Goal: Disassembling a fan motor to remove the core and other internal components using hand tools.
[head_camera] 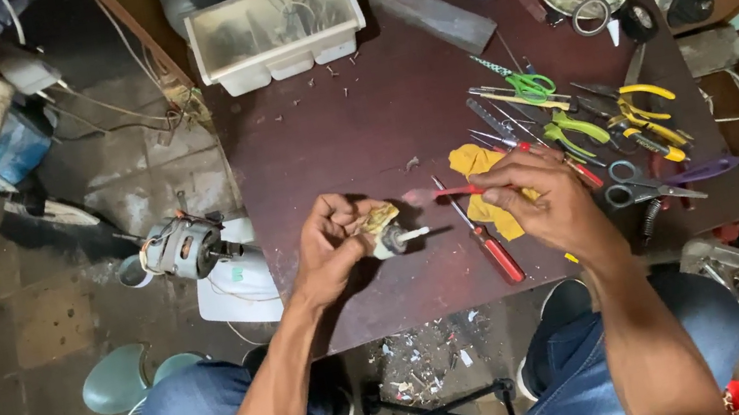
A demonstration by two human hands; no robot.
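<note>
A small grey motor part with a white shaft sticking out sideways sits over the near edge of the dark red table, wrapped partly in yellow cloth. The left hand is curled tight around it. The right hand pinches a thin red-handled tool, its tip blurred, fingers nearly closed.

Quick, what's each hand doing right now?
Left hand: closed around a small motor part.
Right hand: pinching a thin red-handled tool.
</note>
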